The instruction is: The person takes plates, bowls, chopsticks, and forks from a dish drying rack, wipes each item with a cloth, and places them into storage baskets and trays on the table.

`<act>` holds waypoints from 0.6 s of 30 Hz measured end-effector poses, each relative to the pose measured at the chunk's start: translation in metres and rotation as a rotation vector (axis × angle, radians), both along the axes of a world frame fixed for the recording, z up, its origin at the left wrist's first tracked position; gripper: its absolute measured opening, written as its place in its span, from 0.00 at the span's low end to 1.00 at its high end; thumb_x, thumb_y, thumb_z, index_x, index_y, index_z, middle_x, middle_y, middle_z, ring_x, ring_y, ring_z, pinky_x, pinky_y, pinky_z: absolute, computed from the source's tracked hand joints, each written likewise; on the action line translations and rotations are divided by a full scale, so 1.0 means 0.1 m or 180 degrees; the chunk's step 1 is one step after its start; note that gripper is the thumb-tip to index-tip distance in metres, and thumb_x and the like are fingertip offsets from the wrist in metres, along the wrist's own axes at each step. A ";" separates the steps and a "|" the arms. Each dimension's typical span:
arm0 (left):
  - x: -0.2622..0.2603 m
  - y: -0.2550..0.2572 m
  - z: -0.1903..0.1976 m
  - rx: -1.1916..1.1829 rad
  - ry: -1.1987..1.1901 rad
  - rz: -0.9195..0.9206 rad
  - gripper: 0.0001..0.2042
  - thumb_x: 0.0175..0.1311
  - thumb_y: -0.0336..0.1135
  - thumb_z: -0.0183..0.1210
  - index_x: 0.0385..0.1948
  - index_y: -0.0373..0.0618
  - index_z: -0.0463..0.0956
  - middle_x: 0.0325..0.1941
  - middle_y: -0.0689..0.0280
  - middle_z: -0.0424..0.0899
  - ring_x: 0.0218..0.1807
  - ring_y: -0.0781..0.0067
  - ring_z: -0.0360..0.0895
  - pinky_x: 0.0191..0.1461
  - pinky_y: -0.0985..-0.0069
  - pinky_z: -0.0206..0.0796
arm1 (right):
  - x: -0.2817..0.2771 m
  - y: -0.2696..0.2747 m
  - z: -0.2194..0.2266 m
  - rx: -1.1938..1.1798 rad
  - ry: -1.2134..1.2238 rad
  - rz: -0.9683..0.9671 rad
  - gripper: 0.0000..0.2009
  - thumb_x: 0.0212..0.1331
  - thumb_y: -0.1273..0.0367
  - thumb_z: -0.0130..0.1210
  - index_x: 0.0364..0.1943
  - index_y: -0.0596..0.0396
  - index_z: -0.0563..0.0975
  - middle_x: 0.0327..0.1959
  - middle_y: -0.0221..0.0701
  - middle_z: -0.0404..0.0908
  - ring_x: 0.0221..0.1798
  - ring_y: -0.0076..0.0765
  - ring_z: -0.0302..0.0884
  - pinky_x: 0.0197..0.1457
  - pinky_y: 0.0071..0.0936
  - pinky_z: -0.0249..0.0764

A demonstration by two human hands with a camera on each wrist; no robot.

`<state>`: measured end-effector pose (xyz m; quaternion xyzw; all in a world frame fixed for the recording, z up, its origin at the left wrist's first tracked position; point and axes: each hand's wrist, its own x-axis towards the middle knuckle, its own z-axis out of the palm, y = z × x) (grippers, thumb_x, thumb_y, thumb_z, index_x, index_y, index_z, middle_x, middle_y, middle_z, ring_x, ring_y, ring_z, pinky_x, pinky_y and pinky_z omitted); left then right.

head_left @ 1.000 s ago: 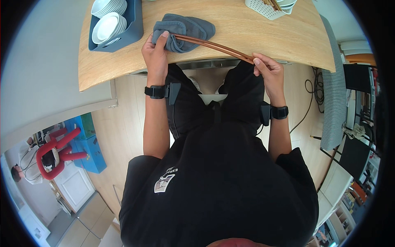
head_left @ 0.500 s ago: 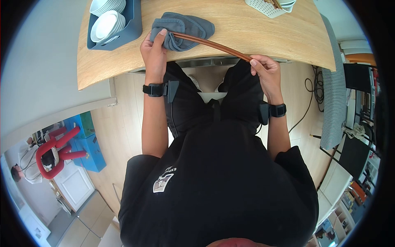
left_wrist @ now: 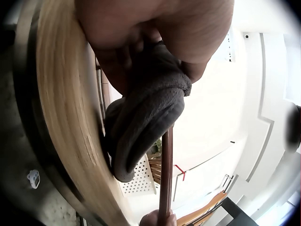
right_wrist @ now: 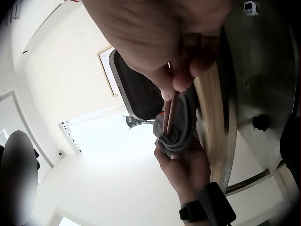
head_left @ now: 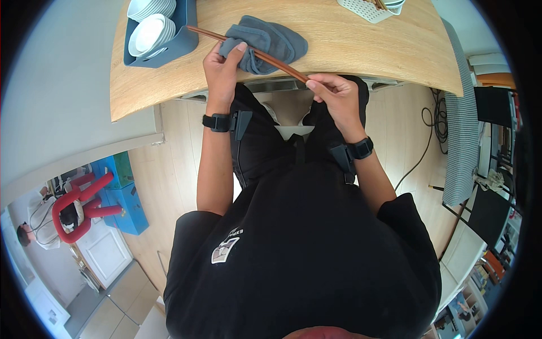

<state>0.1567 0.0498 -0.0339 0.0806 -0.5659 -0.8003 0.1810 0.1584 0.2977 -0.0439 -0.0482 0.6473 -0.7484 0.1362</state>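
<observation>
A pair of brown chopsticks runs through a fold of grey-blue cloth above the table's front edge. My left hand pinches the cloth round the sticks, thumb on top. Their far ends stick out past the cloth toward the blue bin. The right hand pinches the near ends between thumb and fingers. In the left wrist view, the folded cloth wraps the sticks. Two sticks show in the right wrist view, running from the right fingers into the cloth.
A blue bin with stacked white bowls stands at the table's left. At the back right is a white perforated basket holding chopsticks and dishes. The wooden table's front edge lies under the forearms' reach.
The right hand has moved left toward the left hand, pushing the chopsticks through the cloth, so their far ends now show on its left side. Cloth and left hand have shifted slightly right.
</observation>
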 end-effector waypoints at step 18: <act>0.27 0.73 0.70 -0.2983 0.0107 -0.1907 0.12 0.50 0.32 0.64 0.35 0.39 0.80 0.26 0.57 0.80 0.28 0.61 0.76 0.34 0.70 0.69 | -0.25 0.13 0.94 0.0739 0.1357 0.0261 0.09 0.58 0.68 0.66 0.39 0.57 0.85 0.22 0.19 0.77 0.21 0.10 0.60 0.23 0.14 0.54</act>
